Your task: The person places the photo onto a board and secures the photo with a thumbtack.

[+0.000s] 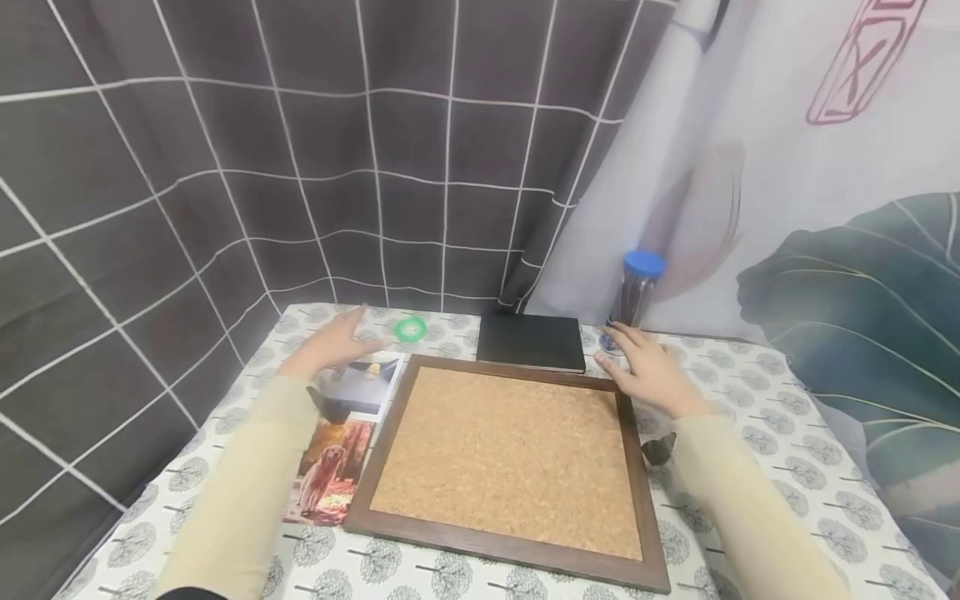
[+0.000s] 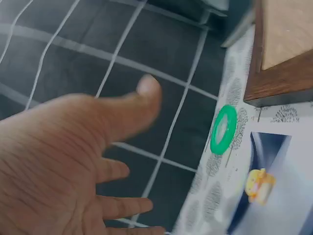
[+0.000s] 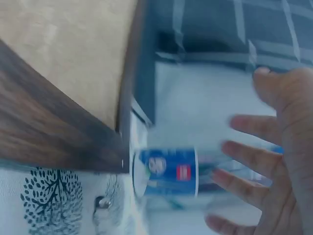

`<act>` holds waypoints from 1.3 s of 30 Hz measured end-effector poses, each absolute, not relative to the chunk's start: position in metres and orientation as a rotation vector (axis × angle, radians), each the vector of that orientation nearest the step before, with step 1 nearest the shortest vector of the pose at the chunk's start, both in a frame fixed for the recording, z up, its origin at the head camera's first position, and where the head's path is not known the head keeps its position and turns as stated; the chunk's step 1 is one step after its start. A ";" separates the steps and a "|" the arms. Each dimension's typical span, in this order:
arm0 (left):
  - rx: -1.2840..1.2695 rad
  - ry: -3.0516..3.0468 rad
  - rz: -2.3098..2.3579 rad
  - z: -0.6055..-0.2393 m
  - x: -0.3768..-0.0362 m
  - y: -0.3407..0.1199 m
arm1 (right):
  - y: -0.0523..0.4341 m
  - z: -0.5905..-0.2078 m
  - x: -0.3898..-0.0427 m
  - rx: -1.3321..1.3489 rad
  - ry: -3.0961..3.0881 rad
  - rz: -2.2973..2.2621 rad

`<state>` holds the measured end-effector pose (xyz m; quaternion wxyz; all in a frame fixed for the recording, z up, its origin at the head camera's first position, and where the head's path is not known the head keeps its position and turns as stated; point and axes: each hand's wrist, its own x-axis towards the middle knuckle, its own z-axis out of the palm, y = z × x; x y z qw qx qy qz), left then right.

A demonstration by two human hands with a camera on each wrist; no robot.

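Both hands hover over the far edge of the table (image 1: 787,467), fingers spread and relaxed, gripping nothing.

Right hand (image 1: 651,369): the blue-capped clear tube (image 1: 636,293) stands upright just beyond its fingertips, at the far right by the curtain, long axis vertical. The right wrist view shows the tube's blue label band (image 3: 166,172) just ahead of the splayed fingers (image 3: 249,161), not touching. This hand is the nearer one to the tube.

Left hand (image 1: 337,340): the green tape ring (image 1: 410,329) lies flat just right of its fingertips, apart from them; the left wrist view shows the same ring (image 2: 224,129) past the thumb.

Between the hands: a cork board (image 1: 510,450) with a dark wood frame and grainy surface, and a matte black notebook (image 1: 531,342) at its far edge. Two glossy photos (image 1: 345,433) lie left of the board, under the left forearm. The tablecloth has a tree print.
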<state>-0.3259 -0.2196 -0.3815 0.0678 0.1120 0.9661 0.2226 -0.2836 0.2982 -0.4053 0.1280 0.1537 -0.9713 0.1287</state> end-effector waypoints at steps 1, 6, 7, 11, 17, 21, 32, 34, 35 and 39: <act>0.321 2.886 0.757 -0.384 -0.327 -0.224 | 0.304 -0.407 -0.285 0.479 -2.791 0.442; 0.231 2.845 0.920 -0.413 -0.331 -0.235 | 0.336 -0.427 -0.281 0.380 -2.743 0.797; 0.210 2.844 0.925 -0.420 -0.331 -0.235 | 0.342 -0.433 -0.278 0.330 -2.753 0.857; 0.155 2.880 0.902 -0.440 -0.328 -0.235 | 0.364 -0.457 -0.272 0.207 -2.808 0.990; 0.130 2.923 0.906 -0.448 -0.323 -0.242 | 0.380 -0.478 -0.275 0.146 -2.847 1.072; 0.116 2.915 0.952 -0.447 -0.325 -0.248 | 0.376 -0.476 -0.279 0.221 -2.848 1.129; 0.053 2.904 1.172 -0.453 -0.335 -0.245 | 0.371 -0.485 -0.281 0.284 -2.824 0.983; 0.046 2.917 1.209 -0.450 -0.337 -0.243 | 0.373 -0.488 -0.280 0.273 -2.818 0.995; 0.042 2.926 1.228 -0.449 -0.338 -0.241 | 0.374 -0.489 -0.280 0.270 -2.817 1.006; 0.024 2.943 1.317 -0.442 -0.339 -0.236 | 0.376 -0.493 -0.277 0.250 -2.806 1.060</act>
